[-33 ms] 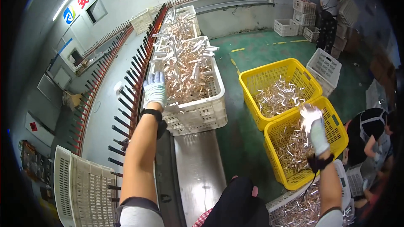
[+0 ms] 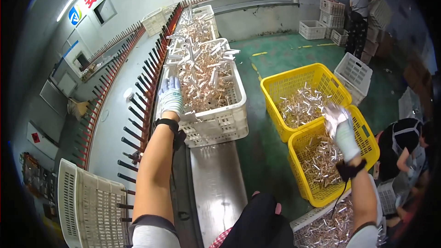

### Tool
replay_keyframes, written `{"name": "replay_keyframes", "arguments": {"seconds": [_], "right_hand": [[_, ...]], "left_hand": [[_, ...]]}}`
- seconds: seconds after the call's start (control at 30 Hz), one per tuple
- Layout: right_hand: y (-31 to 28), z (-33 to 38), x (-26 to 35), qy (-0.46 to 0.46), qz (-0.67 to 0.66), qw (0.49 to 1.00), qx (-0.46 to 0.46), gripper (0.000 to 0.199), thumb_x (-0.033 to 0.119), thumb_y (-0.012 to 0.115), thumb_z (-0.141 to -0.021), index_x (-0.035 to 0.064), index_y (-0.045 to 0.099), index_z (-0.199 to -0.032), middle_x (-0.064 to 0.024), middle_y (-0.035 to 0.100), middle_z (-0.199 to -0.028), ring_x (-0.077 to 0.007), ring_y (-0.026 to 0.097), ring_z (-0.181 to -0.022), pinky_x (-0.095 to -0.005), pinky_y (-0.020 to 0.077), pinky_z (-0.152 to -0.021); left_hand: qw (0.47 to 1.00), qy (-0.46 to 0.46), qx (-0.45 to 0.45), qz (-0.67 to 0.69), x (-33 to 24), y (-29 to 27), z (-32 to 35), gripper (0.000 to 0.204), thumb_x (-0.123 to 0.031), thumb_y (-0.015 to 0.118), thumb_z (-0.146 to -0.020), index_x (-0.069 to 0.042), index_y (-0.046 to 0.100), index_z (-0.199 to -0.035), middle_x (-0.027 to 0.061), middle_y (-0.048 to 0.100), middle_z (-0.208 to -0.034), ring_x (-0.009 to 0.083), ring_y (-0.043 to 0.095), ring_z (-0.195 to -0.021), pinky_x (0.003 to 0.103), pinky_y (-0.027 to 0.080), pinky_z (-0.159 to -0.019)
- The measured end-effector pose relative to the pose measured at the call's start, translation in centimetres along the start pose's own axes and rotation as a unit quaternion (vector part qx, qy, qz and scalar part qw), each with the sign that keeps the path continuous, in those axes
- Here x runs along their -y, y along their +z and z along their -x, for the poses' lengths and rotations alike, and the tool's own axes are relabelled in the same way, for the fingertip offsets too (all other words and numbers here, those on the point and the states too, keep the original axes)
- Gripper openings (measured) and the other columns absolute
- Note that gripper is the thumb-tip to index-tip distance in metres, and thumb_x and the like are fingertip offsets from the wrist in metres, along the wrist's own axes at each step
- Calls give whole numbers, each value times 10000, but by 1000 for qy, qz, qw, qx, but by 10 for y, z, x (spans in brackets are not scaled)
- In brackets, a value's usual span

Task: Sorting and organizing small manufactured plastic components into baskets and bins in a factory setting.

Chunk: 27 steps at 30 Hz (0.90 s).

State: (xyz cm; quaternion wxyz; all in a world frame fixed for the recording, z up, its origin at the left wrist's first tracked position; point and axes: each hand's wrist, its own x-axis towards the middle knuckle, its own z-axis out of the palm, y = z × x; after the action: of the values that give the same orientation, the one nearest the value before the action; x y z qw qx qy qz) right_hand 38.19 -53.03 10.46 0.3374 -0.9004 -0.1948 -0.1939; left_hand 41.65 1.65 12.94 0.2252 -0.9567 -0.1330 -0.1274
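Note:
My left hand point(image 2: 171, 98), in a pale glove with a dark wrist strap, rests at the left edge of a white plastic crate point(image 2: 216, 121). Its fingers are stretched out and no held thing shows. Small thin metal pieces point(image 2: 204, 89), silvery and copper-coloured, are heaped in that crate. Over the adjoining rims of two yellow baskets, my gloved right hand point(image 2: 339, 124) is held with fingers extended and apparently nothing in it. Similar small pieces lie in the nearer yellow basket point(image 2: 301, 177) and in the farther yellow basket point(image 2: 272, 103).
Dark upright pegs point(image 2: 133, 131) line a rail left of the crate. A shiny metal surface point(image 2: 218, 179) lies before me. An empty white crate point(image 2: 92, 206) leans at lower left. One person point(image 2: 360, 7) stands by stacked crates; another point(image 2: 402, 142) bends at right.
My right hand has shifted slightly left and away from me above the yellow baskets. My left hand has moved a touch to the right along the crate edge.

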Motion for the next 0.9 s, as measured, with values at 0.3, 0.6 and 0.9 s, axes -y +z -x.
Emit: {"name": "replay_keyframes", "arguments": {"seconds": [0.3,0.6,0.9], "right_hand": [[89,-208,189,-238,466,851,-41,199,150,510,-747,162,591,-928,-30,573,-896,-193,531,-897,-361,381,-766],[307,-200,245,-235,384,892,34,298,162,420,-808,72,569,-1049,-122,526,-1081,-279,475,-1033,-423,318,-938],[235,-151,244,-342,348,871,62,354,281,586,-712,31,586,-963,-137,508,-1111,-287,454,-1054,-422,337,-886]], "left_hand": [[889,-97,-222,389,-23,-12,50,708,-216,558,-761,25,223,-1337,267,179,-1390,418,273,-1242,407,265,-1028],[955,-64,-95,273,-6,40,42,498,-280,482,-806,-62,433,-1251,194,277,-1379,381,272,-1253,435,255,-1027],[940,-105,-126,299,-26,25,47,481,-285,538,-778,-77,474,-1207,183,326,-1348,334,309,-1244,424,282,-1004]]}}
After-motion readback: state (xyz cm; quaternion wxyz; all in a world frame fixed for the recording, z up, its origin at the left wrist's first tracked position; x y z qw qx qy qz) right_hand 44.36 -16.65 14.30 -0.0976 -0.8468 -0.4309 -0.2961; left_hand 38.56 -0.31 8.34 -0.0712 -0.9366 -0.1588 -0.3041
